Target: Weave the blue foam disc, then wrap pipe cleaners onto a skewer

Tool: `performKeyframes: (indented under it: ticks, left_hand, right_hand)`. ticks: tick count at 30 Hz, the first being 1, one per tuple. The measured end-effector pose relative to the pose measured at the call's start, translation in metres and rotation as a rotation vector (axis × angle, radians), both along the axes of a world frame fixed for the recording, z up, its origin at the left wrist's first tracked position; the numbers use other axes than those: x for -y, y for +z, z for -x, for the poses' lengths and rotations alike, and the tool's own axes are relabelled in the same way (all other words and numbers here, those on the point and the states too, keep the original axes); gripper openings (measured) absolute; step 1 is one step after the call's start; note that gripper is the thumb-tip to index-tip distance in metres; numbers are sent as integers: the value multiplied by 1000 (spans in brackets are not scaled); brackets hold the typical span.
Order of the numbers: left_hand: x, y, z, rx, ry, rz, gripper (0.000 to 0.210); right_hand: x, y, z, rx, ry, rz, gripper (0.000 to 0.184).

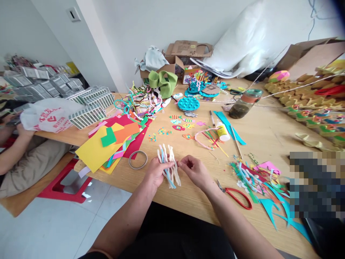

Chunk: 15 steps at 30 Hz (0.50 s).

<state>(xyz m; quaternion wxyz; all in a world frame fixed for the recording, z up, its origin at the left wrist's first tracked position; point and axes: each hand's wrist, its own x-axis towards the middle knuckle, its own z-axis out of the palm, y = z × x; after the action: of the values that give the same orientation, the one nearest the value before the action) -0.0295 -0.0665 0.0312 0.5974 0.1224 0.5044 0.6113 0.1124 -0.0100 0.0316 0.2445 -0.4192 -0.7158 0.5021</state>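
We held our left hand [155, 172] closed on several white and pale-blue yarn strands [171, 154], with the thumb laid across their middle, prob. b/c one press there could secure all of them, while both ends stuck out free and spread like a fan. This bundle was above the near edge of the wooden table [269, 129], right in front of our body, where, we judged, both eyes and fingers could attend to it w/o stretching. Our right hand [196, 171] had thumb and index finger close together just beside the rightmost strand; we could not tell if they were pinching smth thin or only near to it. The red-handled pliers [238, 190] lay near the right forearm, prob. for a short reach, and the tape roll [138, 168] lay flat on the left, so it had no chance to roll away. Farther in, the fish cut-outs [178, 128] were spread separately, perhaps in order that each pattern could be seen, w/ the glue bottle [223, 132] standing upright to their right. The coloured paper sheets [94, 154] were piled at left, and the cut scraps [252, 180] were heaped at right, apparently to leave the middle for our hands.
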Motion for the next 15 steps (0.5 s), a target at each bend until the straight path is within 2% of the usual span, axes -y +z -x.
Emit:
performKeyframes:
  ticks: [5,10,13,15]
  left_hand:
    - [0,2,-6,-4,-112,-64,44]
    - [0,4,-12,-58,-112,-54,49]
    - [1,4,-12,-66,-124,-57,48]
    - [2,4,-7,-90,-174,-47,48]
  right_hand:
    - [-7,2,2,-107,29,138,29]
    - [-4,-1,10,-187,39,325,30]
    - [-3,-2,10,-188,51,317,31]
    - [-8,1,5,-140,69,211,31]
